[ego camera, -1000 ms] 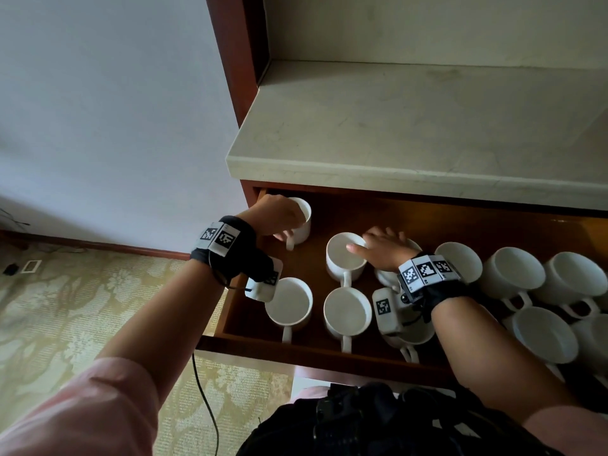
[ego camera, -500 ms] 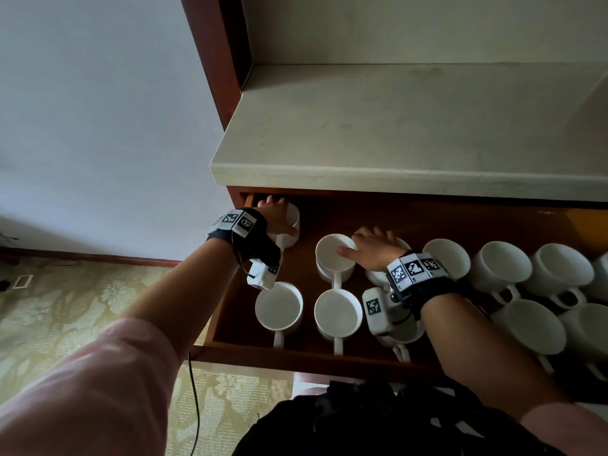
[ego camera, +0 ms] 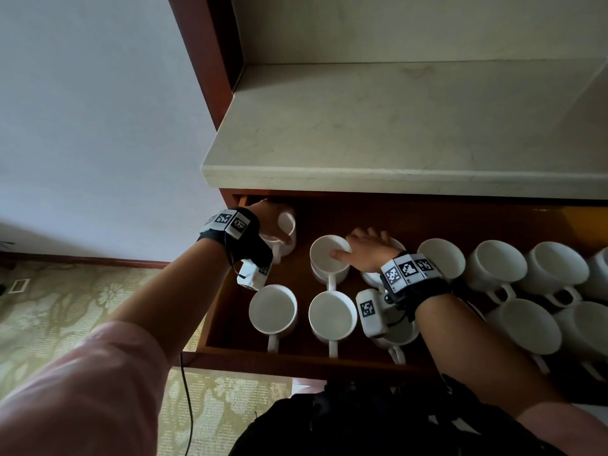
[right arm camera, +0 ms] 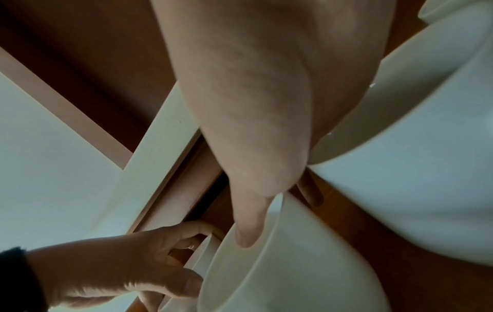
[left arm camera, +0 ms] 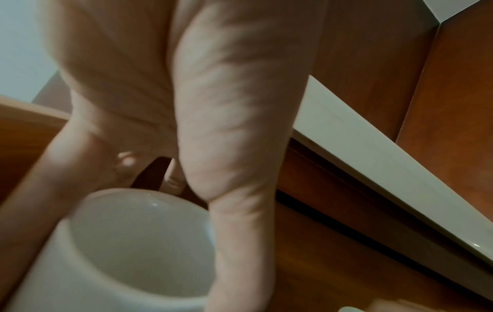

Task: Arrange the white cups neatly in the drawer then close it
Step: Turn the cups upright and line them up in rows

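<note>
The wooden drawer stands pulled out and holds several white cups. My left hand grips a white cup at the drawer's back left corner. In the left wrist view its thumb and a finger lie on either side of that cup's rim. My right hand pinches the rim of a second white cup in the back row. Its thumb is inside the cup and a finger is outside. The palm covers part of a neighbouring cup.
Two cups stand in the front row with handles toward me, and more cups crowd the right side. A pale stone countertop overhangs the drawer's back. A black bag is below, and patterned carpet lies to the left.
My left forearm has reached further in toward the back corner, still holding its cup. My right hand has stayed on its cup's rim. The head view has shifted slightly.
</note>
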Available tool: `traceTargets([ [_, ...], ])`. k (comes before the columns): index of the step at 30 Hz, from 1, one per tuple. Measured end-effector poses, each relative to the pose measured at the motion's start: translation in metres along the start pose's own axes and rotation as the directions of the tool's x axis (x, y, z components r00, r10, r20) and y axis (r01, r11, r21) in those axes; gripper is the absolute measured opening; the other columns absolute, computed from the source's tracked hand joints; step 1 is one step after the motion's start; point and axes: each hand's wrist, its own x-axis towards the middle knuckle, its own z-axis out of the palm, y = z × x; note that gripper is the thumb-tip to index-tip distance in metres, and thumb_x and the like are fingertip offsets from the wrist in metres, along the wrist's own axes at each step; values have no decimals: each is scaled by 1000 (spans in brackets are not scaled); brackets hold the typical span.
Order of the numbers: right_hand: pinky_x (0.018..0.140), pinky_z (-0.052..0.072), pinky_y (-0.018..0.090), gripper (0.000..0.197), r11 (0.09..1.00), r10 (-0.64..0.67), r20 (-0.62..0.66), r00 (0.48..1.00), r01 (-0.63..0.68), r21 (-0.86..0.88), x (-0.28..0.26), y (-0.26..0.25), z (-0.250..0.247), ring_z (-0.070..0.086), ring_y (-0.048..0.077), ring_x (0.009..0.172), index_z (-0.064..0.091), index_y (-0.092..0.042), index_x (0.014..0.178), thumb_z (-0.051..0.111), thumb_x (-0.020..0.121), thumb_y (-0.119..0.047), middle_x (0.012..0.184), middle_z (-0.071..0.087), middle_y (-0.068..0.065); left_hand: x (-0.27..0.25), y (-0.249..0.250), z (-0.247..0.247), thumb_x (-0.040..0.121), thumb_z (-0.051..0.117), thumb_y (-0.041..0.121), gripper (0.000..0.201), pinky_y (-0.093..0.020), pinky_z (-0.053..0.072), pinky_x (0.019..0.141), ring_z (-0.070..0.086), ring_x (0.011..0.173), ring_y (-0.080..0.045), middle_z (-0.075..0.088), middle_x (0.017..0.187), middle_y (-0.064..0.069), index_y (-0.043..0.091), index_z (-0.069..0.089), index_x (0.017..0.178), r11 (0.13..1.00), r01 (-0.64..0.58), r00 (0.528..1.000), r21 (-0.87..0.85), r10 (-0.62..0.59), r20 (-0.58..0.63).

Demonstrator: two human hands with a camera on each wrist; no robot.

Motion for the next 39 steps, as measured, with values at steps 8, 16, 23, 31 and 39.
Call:
traceTargets([
  [8, 112, 12, 47, 74, 1000, 6, 9, 1000, -6, -3, -1, -1, -2, 17, 31, 140, 31, -18, 146, 27, 91, -67, 153, 24, 5, -7, 5, 3, 70, 80, 39, 74, -22, 46, 58, 58, 111, -23, 59, 126, -3, 27, 46, 135, 999, -38, 998, 36, 35, 60],
  [16, 113, 12, 47, 73, 1000, 0, 9, 1000, 0, -3, -2, 0, -1, 17, 31, 140, 32, -20, 145, 28, 91, -67, 152, 25, 4, -14, 5, 10, 69, 80, 42, 76, -22, 46, 55, 58, 104, -20, 59, 125, -2, 31, 44, 134, 998, -57, 993, 7, 56, 101],
  [23, 110, 14, 46, 68, 1000, 1, 3, 1000, -1, -15, -1, -1, -1, 20, 31, 138, 34, -21, 143, 30, 91, -66, 149, 29, 4, -22, 9, 11, 69, 79, 44, 78, -22, 44, 54, 57, 95, -18, 56, 127, -2, 31, 42, 137, 996, -71, 991, 53, 64, 117],
  [31, 110, 16, 47, 69, 1000, 1, -1, 1000, -1, -26, 1, 0, 0, 23, 31, 136, 36, -21, 142, 30, 91, -67, 145, 32, 5, -27, 12, 13, 70, 79, 42, 76, -20, 40, 50, 56, 92, -17, 57, 126, -2, 30, 43, 137, 996, -75, 991, 45, 70, 115],
  [39, 111, 16, 48, 69, 1000, 2, -4, 1000, -2, -29, 2, 0, 1, 22, 31, 137, 37, -21, 141, 31, 90, -67, 147, 31, 5, -33, 15, 14, 71, 79, 38, 76, -20, 41, 48, 54, 81, -17, 55, 128, -4, 29, 43, 138, 998, -59, 992, -1, 58, 113],
])
